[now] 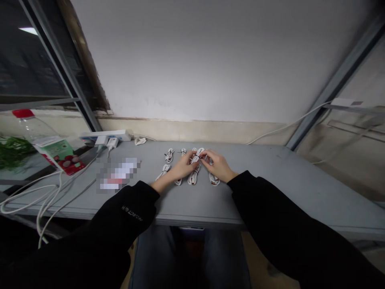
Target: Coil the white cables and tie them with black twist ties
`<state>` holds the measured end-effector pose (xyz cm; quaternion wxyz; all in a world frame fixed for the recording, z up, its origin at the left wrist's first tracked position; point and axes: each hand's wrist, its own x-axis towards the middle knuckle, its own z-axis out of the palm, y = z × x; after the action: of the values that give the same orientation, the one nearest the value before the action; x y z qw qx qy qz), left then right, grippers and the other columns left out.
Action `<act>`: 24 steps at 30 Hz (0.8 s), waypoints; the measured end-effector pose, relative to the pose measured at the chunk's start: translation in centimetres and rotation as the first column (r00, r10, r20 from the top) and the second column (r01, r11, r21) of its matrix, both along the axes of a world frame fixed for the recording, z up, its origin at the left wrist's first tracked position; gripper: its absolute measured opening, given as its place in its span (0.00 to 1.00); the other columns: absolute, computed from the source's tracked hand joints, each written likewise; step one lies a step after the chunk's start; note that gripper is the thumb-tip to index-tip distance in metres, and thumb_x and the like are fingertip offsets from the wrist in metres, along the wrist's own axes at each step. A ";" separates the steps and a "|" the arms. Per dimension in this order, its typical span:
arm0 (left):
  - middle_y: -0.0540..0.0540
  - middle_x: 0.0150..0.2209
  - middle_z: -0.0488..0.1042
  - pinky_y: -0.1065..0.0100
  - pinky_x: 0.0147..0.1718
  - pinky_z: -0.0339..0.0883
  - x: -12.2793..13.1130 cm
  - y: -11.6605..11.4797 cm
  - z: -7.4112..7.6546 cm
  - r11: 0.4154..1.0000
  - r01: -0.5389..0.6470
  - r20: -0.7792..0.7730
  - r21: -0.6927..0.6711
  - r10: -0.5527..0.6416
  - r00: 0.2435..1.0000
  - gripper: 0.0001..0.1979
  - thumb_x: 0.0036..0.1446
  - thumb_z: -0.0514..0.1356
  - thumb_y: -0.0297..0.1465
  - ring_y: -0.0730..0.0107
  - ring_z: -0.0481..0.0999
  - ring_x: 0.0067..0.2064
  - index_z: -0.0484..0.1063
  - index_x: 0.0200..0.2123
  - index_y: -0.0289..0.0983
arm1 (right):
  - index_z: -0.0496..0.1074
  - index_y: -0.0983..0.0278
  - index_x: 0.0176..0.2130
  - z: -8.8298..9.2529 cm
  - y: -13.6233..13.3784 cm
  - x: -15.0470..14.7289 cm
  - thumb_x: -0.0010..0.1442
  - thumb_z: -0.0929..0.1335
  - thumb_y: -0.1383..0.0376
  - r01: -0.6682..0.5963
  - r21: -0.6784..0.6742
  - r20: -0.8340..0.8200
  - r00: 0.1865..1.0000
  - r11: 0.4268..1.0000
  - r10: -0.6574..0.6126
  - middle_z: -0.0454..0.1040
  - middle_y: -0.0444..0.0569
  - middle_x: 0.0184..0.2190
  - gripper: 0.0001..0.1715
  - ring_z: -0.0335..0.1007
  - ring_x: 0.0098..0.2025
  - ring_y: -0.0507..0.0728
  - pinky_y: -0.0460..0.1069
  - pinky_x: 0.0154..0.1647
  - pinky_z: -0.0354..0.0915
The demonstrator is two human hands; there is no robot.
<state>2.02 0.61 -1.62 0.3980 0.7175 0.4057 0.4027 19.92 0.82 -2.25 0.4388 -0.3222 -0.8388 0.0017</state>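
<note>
Pixelation obscures the flat white-and-red item point(118, 175); the left hand point(179, 168) and right hand point(218, 165) partly hide a white coiled cable point(193, 178).

White plaster wall point(210, 60) above a beige lower band point(192, 132), grey table point(270, 180) below, dark window point(30, 60) at left

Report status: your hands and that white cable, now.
Left hand and right hand both on a coiled white cable, fingers at its dark tie. More coiled cables beside it on the grey table. Nothing blocking.

Narrow gaps between coiled white cables point(193, 178), wall point(192, 132) behind
</note>
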 end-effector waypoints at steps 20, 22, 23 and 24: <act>0.46 0.37 0.74 0.67 0.38 0.63 -0.2 -0.1 0.9 0.971 -0.084 -0.106 0.223 0.110 0.988 0.11 0.54 0.58 0.25 0.69 0.70 0.37 0.69 0.42 0.33 | 0.73 0.62 0.38 0.2 -0.2 0.0 0.64 0.64 0.63 0.037 0.071 -0.080 0.996 0.997 -0.031 0.74 0.48 0.32 0.09 0.67 0.28 0.53 0.48 0.32 0.62; 0.45 0.38 0.75 0.66 0.38 0.62 -0.3 -0.2 0.9 0.957 -0.099 -0.140 0.274 0.141 0.980 0.11 0.55 0.58 0.26 0.68 0.70 0.37 0.68 0.43 0.33 | 0.73 0.62 0.37 0.2 -0.2 0.0 0.64 0.64 0.63 0.059 0.092 -0.083 0.995 0.994 -0.051 0.74 0.47 0.30 0.09 0.66 0.27 0.53 0.48 0.32 0.62; 0.45 0.38 0.75 0.66 0.38 0.62 -0.3 -0.3 0.8 0.951 -0.101 -0.155 0.291 0.151 0.976 0.11 0.55 0.58 0.26 0.68 0.70 0.37 0.68 0.43 0.34 | 0.73 0.62 0.36 0.2 -0.3 0.0 0.64 0.64 0.63 0.072 0.102 -0.081 0.995 0.992 -0.064 0.73 0.47 0.30 0.09 0.66 0.27 0.53 0.48 0.32 0.62; 0.45 0.38 0.75 0.66 0.38 0.62 -0.3 -0.4 0.8 0.946 -0.103 -0.164 0.308 0.159 0.974 0.11 0.55 0.58 0.26 0.67 0.70 0.37 0.68 0.44 0.34 | 0.73 0.62 0.35 0.2 -0.3 0.0 0.64 0.64 0.64 0.085 0.110 -0.078 0.994 0.990 -0.076 0.73 0.47 0.29 0.09 0.66 0.27 0.52 0.48 0.32 0.62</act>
<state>1.69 0.26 -0.78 0.2180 0.7752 0.4229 0.4157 19.89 0.52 -2.05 0.4866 -0.3302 -0.8072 -0.0518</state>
